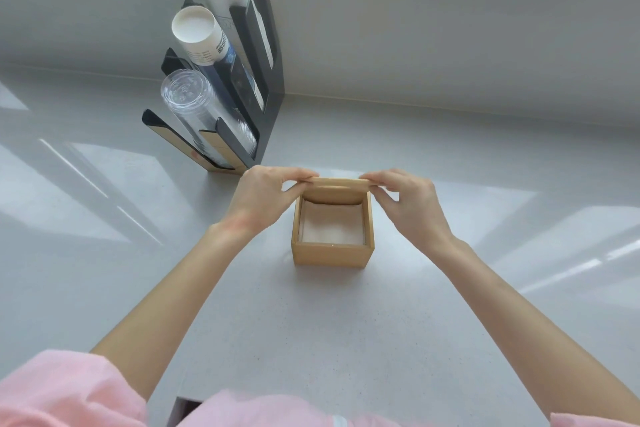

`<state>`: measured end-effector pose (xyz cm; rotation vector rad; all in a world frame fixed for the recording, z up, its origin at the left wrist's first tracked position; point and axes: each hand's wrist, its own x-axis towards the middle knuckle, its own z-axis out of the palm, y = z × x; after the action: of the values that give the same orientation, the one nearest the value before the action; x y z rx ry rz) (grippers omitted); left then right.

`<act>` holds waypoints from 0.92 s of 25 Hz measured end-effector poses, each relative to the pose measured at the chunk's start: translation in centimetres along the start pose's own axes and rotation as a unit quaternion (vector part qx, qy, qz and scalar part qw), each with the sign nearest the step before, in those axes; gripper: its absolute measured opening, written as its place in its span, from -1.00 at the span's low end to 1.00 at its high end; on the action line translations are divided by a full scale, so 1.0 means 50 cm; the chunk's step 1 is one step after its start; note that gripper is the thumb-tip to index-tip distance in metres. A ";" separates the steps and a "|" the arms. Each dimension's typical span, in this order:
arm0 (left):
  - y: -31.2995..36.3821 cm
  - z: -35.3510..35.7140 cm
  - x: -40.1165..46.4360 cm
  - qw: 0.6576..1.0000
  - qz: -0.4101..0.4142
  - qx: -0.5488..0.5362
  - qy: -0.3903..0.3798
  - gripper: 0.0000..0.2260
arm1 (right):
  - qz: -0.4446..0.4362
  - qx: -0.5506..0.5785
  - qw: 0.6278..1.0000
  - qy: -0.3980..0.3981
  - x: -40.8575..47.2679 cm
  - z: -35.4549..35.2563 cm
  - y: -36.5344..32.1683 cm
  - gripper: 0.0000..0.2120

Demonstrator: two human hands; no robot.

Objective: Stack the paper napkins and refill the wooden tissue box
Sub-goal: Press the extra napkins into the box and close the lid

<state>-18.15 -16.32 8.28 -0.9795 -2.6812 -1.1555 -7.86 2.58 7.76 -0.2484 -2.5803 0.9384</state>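
Both hands, the left hand (pixel 265 196) and right hand (pixel 403 198), pinched the lid (pixel 334 189) at the wooden tissue box (pixel 332 255)'s twelve-o'clock edge; lowering it level would likely seat it squarely.

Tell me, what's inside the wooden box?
The wooden box holds white napkins lying flat low down. Both hands, left hand and right hand, hold the lid tilted up at the back. How many napkins lie underneath is hidden.
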 end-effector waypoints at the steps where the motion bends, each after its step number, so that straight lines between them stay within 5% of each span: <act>1: -0.004 0.001 -0.012 1.000 0.015 -0.002 -0.009 -0.85 | -0.008 -0.013 1.000 0.001 -0.011 0.003 0.001 -0.80; 6: -0.025 0.017 -0.073 0.998 0.034 -0.027 -0.033 -0.81 | -0.029 -0.062 0.997 -0.023 -0.067 0.018 0.007 -0.77; 11: -0.035 0.042 -0.122 0.990 0.104 0.087 -0.031 -0.80 | -0.006 -0.071 0.996 -0.046 -0.112 0.045 0.017 -0.73; 23: -0.070 0.056 -0.135 0.987 0.089 0.090 -0.098 -0.74 | -0.001 -0.060 0.998 -0.010 -0.148 0.091 0.030 -0.73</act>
<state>-14.28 -19.80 2.10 -1.3290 -2.7136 -0.8065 -2.94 -1.08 1.43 -0.2693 -2.6570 0.7907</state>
